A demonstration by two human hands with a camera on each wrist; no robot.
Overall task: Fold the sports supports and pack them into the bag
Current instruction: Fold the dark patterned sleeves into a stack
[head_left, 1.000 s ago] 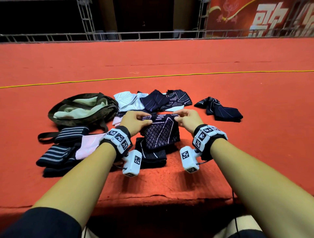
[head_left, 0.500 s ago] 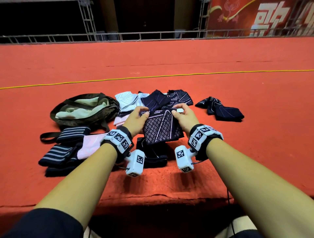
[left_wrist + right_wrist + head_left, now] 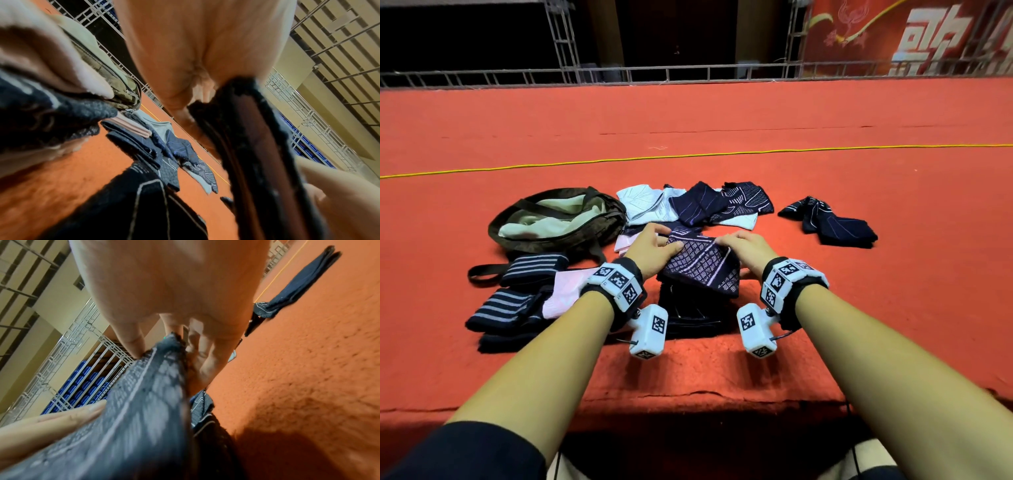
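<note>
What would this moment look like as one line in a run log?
step: folding | left hand: pinches patterned navy support | right hand: pinches same support | bag: open, left of pile | packed: not yet

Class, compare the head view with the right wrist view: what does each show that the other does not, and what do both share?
Only the head view shows the olive bag, open, with a pale lining, the striped supports near it, and both wrist cameras. Only the right wrist view shows the blue seats behind the railing, and the right hand's thumb and fingers pinching the cloth edge from below. Both show the patterned navy support gripped by the left hand and the right hand, the separate navy support further right, and the red carpet.
</note>
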